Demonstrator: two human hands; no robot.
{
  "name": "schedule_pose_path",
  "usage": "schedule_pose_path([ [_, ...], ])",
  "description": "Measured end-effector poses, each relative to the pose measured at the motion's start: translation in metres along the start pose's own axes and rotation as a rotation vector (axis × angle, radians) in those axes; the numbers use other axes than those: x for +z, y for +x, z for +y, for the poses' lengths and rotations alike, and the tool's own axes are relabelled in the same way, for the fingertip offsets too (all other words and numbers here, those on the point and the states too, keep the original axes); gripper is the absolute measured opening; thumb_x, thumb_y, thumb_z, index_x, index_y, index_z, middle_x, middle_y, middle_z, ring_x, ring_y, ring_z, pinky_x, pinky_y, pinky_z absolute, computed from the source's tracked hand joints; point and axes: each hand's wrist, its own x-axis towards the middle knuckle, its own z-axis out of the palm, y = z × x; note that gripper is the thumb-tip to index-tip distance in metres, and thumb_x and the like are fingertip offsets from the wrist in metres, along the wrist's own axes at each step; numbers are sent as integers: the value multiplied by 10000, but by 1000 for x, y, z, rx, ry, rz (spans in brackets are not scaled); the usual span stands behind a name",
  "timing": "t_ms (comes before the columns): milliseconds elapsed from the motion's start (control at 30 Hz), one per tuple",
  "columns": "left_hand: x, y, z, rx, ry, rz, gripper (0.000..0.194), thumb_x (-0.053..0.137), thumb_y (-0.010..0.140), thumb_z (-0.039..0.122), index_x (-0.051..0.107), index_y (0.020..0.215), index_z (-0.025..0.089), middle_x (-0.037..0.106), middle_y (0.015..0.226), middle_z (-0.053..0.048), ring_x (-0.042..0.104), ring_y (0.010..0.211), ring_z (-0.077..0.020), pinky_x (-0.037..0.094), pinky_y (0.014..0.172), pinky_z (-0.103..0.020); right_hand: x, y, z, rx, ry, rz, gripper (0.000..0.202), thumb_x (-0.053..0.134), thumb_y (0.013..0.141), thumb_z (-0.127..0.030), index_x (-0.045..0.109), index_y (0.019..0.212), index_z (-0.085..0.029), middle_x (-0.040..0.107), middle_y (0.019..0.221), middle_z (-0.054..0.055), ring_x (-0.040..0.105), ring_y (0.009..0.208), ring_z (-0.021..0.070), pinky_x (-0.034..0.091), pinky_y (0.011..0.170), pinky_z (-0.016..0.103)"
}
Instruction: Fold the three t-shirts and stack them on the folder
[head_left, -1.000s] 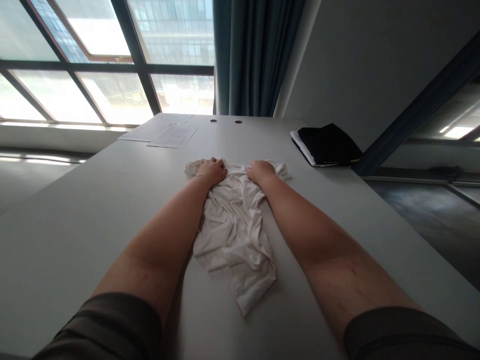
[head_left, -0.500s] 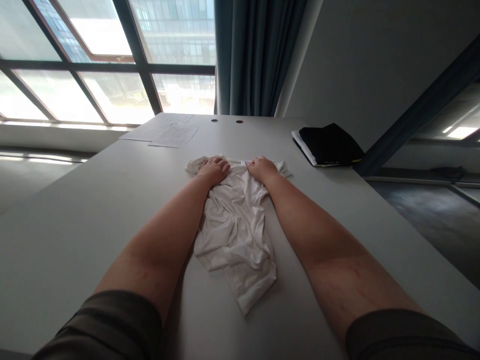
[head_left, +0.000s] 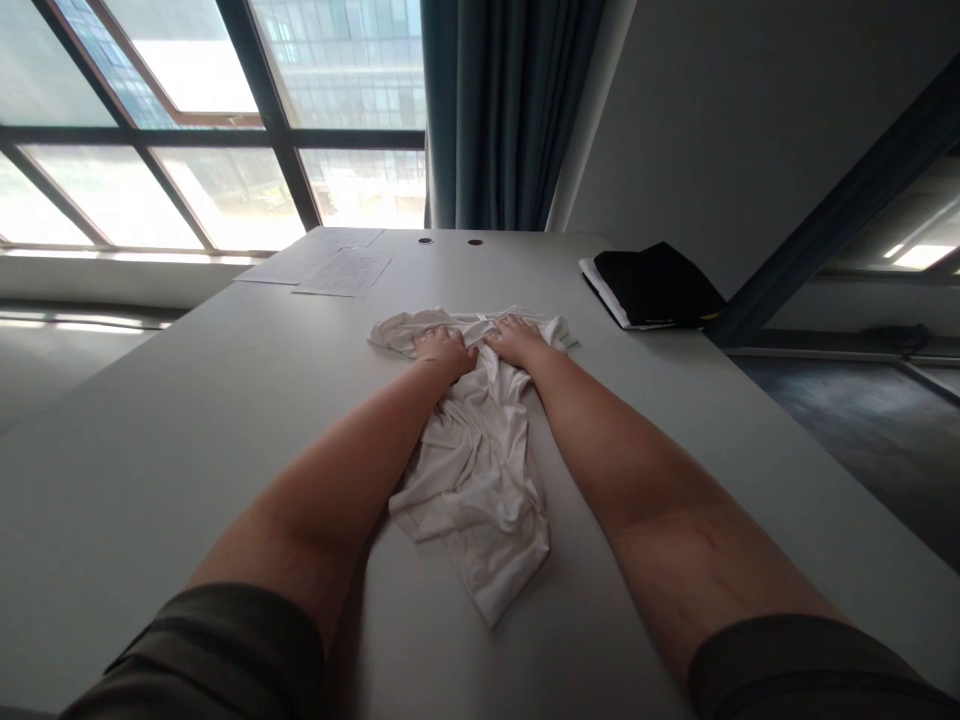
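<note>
A crumpled white garment (head_left: 480, 470) lies on the white table, its wide end with a collar and small label at the far side and a pointed corner towards me. On its upper left part rests my left hand (head_left: 446, 350), palm down with the fingers spread. Just right of it, my right hand (head_left: 516, 340) lies flat on the cloth beside the collar, fingers apart. Both hands press on the fabric, and neither is closed on it.
Printed papers (head_left: 345, 270) lie at the table's far left. A black folder or cloth-like item (head_left: 656, 285) on white sheets sits at the far right edge. Two round holes are near the back edge of the table (head_left: 187, 430). Beyond stand windows and a blue curtain (head_left: 495, 120).
My left hand has moved right and slightly nearer to me. The fingers of my right hand have spread out and shifted slightly left. The cloth near the collar is bunched differently.
</note>
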Motion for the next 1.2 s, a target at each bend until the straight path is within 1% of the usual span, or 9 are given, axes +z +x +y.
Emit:
schedule_pose_path([
  [100,0,5,-11,11,-25,-7,729,301,996,639,428,1591,237,321,1710,-151,294,1549,-393,229,1223,-688,1,1,1,-24,4,-5,712,385,1091,-587,325,1682,-196,163,1719,147,147,1603,318,128,1292,585],
  [267,-3,15,-36,-56,-70,-31,696,275,1000,614,414,1603,296,239,1753,-93,209,1596,-372,128,1261,-692,0,1,3,-131,12,-7,676,425,1093,-560,354,1675,-224,195,1712,141,180,1594,325,135,1295,576],
  [400,-3,20,-47,-32,-65,9,645,298,999,586,480,1553,310,308,1725,-92,268,1572,-364,157,1264,-670,-1,-2,3,-187,13,-4,660,441,1092,-540,372,1671,-231,216,1707,138,209,1588,322,156,1303,543],
  [600,-1,18,-46,48,-52,49,625,334,997,567,517,1519,275,413,1654,-140,359,1518,-376,218,1240,-665,2,1,4,-215,4,25,649,459,1085,-534,415,1651,-221,261,1693,133,250,1574,326,187,1303,520],
  [733,-2,16,-44,61,-56,37,632,335,1002,557,497,1538,266,407,1660,-139,352,1524,-380,205,1245,-675,3,2,5,-218,-15,33,658,454,1085,-543,411,1652,-212,273,1689,133,259,1570,327,201,1302,511],
  [833,-3,15,-43,57,-48,36,622,334,1005,556,498,1537,278,406,1663,-130,348,1527,-373,202,1250,-668,-2,-4,2,-214,-34,35,648,442,1089,-529,405,1653,-212,277,1688,131,267,1568,318,216,1300,501],
  [933,-5,13,-42,58,-39,35,618,330,1008,551,501,1535,275,422,1650,-132,366,1515,-370,218,1249,-655,-13,-14,-8,-195,-93,20,614,443,1087,-495,445,1629,-208,352,1651,145,358,1522,331,303,1263,498],
  [1067,-8,11,-37,46,-3,23,611,317,1013,539,517,1523,268,454,1629,-136,409,1485,-362,303,1220,-607,-29,-28,-33,-83,-200,-23,495,544,1029,-406,642,1450,-163,575,1450,200,562,1333,380,449,1132,528],
  [1200,-8,9,-32,25,42,24,614,308,1014,530,546,1501,242,496,1594,-152,454,1441,-374,392,1156,-581,-32,-35,-51,-43,-199,-38,454,600,989,-343,697,1372,-121,613,1387,231,588,1293,382,474,1095,503],
])
